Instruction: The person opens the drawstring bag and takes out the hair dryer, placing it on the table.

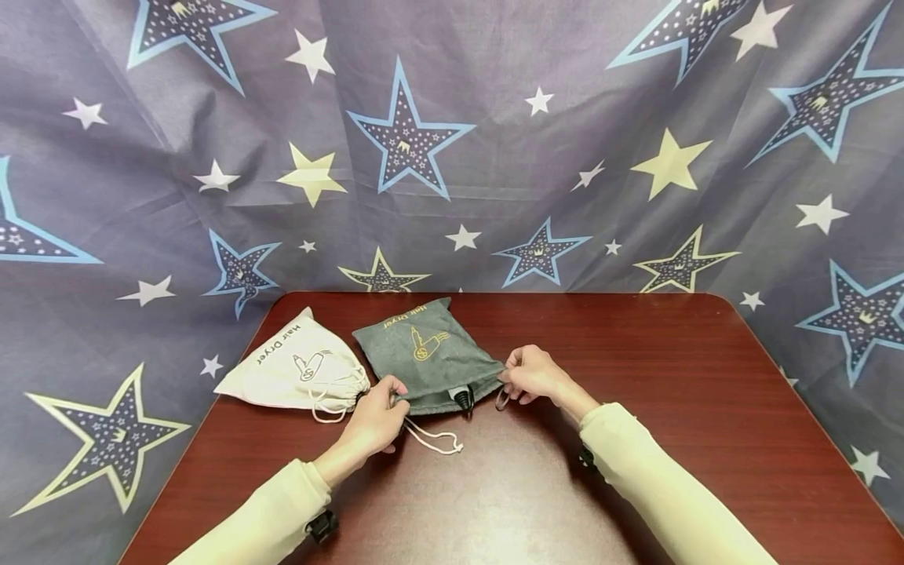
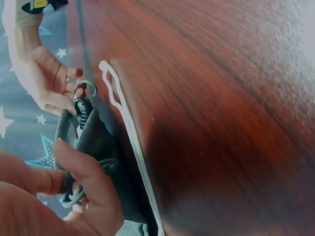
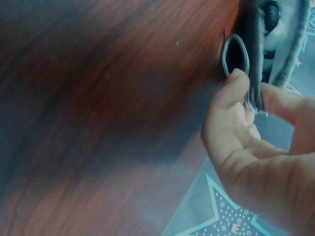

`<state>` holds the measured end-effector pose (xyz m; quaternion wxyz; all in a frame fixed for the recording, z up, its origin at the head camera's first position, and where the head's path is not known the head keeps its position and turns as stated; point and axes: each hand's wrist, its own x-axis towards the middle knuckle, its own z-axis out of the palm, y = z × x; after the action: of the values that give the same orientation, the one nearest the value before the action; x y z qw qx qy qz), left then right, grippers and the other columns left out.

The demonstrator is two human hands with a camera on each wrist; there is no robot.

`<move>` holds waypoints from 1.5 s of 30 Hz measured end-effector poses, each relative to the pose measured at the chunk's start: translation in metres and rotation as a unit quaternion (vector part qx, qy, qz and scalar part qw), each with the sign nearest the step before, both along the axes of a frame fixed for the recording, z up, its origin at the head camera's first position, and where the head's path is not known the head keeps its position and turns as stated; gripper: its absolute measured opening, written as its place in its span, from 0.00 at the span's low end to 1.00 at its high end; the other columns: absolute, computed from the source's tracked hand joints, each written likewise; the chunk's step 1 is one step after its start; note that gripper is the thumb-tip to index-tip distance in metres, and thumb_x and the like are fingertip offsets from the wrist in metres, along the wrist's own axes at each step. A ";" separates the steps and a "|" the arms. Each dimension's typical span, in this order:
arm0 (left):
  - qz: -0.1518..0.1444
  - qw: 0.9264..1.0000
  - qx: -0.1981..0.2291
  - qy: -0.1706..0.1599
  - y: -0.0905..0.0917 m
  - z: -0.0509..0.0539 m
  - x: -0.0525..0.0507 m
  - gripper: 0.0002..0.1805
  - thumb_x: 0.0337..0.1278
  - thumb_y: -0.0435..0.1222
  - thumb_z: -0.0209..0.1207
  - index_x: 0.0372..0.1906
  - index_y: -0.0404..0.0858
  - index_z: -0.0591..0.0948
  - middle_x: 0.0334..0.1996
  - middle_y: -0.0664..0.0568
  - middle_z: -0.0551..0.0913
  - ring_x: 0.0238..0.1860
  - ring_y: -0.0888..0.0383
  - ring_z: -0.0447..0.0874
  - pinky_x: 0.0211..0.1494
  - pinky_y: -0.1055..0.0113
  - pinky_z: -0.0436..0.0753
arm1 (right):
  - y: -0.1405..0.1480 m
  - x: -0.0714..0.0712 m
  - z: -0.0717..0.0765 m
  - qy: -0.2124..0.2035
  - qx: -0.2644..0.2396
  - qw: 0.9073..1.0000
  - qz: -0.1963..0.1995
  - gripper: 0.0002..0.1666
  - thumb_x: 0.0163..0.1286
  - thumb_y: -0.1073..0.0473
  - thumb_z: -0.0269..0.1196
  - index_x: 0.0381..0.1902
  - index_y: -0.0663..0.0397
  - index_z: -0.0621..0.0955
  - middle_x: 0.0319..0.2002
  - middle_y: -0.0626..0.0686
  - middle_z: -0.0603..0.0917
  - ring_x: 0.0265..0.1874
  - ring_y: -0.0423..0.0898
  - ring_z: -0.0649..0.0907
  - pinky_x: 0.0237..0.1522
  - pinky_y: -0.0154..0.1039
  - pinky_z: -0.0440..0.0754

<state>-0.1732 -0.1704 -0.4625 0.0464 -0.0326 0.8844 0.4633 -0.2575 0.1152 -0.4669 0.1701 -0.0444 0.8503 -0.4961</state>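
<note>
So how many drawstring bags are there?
2: a white drawstring bag on the left, and a grey drawstring bag just right of it, with black coil showing at its mouth.

My three views: one from the head, two from the wrists.
From above, I look forward and down across the table [image 1: 678,463] to the starred cloth [image 1: 487,180]; close at the left hand [image 1: 374,416], my left wrist view, tipped sideways, faces the right hand [image 1: 534,373]; equally near, the right wrist view, also tipped, looks along its own hand. All three share the grey bag's [image 1: 427,361] mouth.
</note>
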 end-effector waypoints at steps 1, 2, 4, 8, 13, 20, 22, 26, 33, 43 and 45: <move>-0.001 1.000 0.007 -0.003 0.000 0.001 0.000 0.09 0.63 0.29 0.56 0.48 0.37 0.78 0.25 0.48 0.71 0.20 0.51 0.79 0.15 0.59 0.82 | 0.001 0.000 0.001 -0.001 -0.007 1.000 0.007 0.07 0.68 0.66 0.67 0.34 0.60 0.77 0.28 0.60 0.88 0.22 0.47 0.87 0.24 0.42 0.87; -0.003 1.000 0.013 -0.007 0.000 0.002 0.000 0.09 0.64 0.30 0.58 0.47 0.37 0.79 0.25 0.48 0.72 0.20 0.51 0.80 0.15 0.59 0.82 | 0.002 -0.001 0.002 -0.003 -0.012 1.000 0.014 0.06 0.67 0.66 0.66 0.35 0.60 0.78 0.28 0.60 0.88 0.22 0.47 0.87 0.24 0.42 0.87; -0.006 1.000 0.022 -0.021 -0.001 0.006 0.001 0.08 0.65 0.32 0.64 0.46 0.38 0.79 0.27 0.48 0.73 0.21 0.51 0.82 0.16 0.59 0.82 | 0.003 -0.002 0.005 -0.013 -0.026 0.999 0.024 0.04 0.67 0.65 0.63 0.38 0.62 0.79 0.30 0.61 0.88 0.23 0.47 0.86 0.22 0.41 0.85; -0.007 0.998 0.033 -0.050 -0.003 0.011 0.002 0.14 0.64 0.43 0.72 0.43 0.40 0.81 0.30 0.48 0.74 0.23 0.49 0.85 0.17 0.60 0.82 | 0.004 -0.005 0.008 -0.047 -0.051 0.998 0.013 0.12 0.68 0.59 0.56 0.37 0.63 0.80 0.33 0.66 0.88 0.22 0.48 0.84 0.19 0.38 0.82; 0.003 0.998 0.039 -0.055 -0.005 0.010 0.001 0.11 0.70 0.44 0.67 0.40 0.40 0.84 0.27 0.46 0.79 0.22 0.53 0.82 0.17 0.62 0.81 | 0.003 -0.003 0.009 -0.036 -0.025 0.999 0.018 0.17 0.78 0.53 0.59 0.39 0.64 0.83 0.33 0.64 0.88 0.22 0.49 0.85 0.19 0.36 0.80; 0.002 0.997 0.057 -0.044 -0.008 0.006 0.001 0.03 0.67 0.28 0.61 0.39 0.36 0.84 0.23 0.50 0.77 0.20 0.57 0.77 0.16 0.65 0.78 | 0.004 -0.001 0.008 -0.004 -0.003 1.000 0.017 0.13 0.77 0.58 0.63 0.35 0.62 0.84 0.32 0.62 0.88 0.24 0.50 0.86 0.20 0.34 0.77; -0.004 0.997 0.062 -0.042 -0.008 0.005 0.001 0.03 0.64 0.26 0.62 0.39 0.36 0.83 0.21 0.50 0.77 0.18 0.57 0.76 0.16 0.66 0.76 | 0.006 -0.003 0.006 -0.003 -0.008 1.000 0.010 0.13 0.77 0.59 0.63 0.34 0.63 0.84 0.31 0.62 0.88 0.23 0.49 0.85 0.19 0.34 0.76; -0.018 0.997 0.067 -0.039 -0.008 0.005 0.000 0.06 0.60 0.23 0.63 0.37 0.36 0.82 0.16 0.50 0.75 0.14 0.58 0.73 0.15 0.67 0.70 | 0.009 -0.005 0.004 0.001 -0.010 1.000 -0.007 0.11 0.76 0.60 0.63 0.34 0.62 0.84 0.29 0.59 0.88 0.22 0.46 0.84 0.21 0.35 0.77; -0.016 0.995 0.077 -0.057 -0.002 0.004 0.001 0.06 0.59 0.23 0.63 0.35 0.36 0.83 0.14 0.51 0.74 0.14 0.59 0.73 0.15 0.69 0.71 | 0.007 -0.006 0.003 0.023 0.000 0.999 -0.025 0.11 0.75 0.60 0.64 0.33 0.61 0.85 0.28 0.58 0.87 0.21 0.44 0.83 0.21 0.34 0.76; -0.016 0.989 0.128 -0.079 0.011 0.001 0.003 0.04 0.60 0.24 0.63 0.38 0.33 0.83 0.16 0.49 0.77 0.15 0.60 0.75 0.16 0.71 0.75 | 0.010 -0.004 0.007 0.037 0.014 0.998 -0.050 0.15 0.79 0.55 0.62 0.43 0.63 0.86 0.30 0.62 0.87 0.26 0.52 0.85 0.25 0.39 0.82; -0.019 0.988 0.131 -0.081 0.014 0.000 0.004 0.04 0.60 0.24 0.63 0.38 0.33 0.83 0.16 0.50 0.78 0.15 0.60 0.76 0.16 0.71 0.75 | 0.011 -0.001 0.009 0.042 0.016 0.997 -0.057 0.16 0.80 0.54 0.62 0.48 0.64 0.85 0.32 0.62 0.86 0.27 0.53 0.85 0.26 0.41 0.83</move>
<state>-0.1695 -0.1559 -0.4621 0.1308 -0.0470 0.8097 0.5702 -0.2585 0.1260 -0.4577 0.1062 -0.0137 0.8659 -0.4887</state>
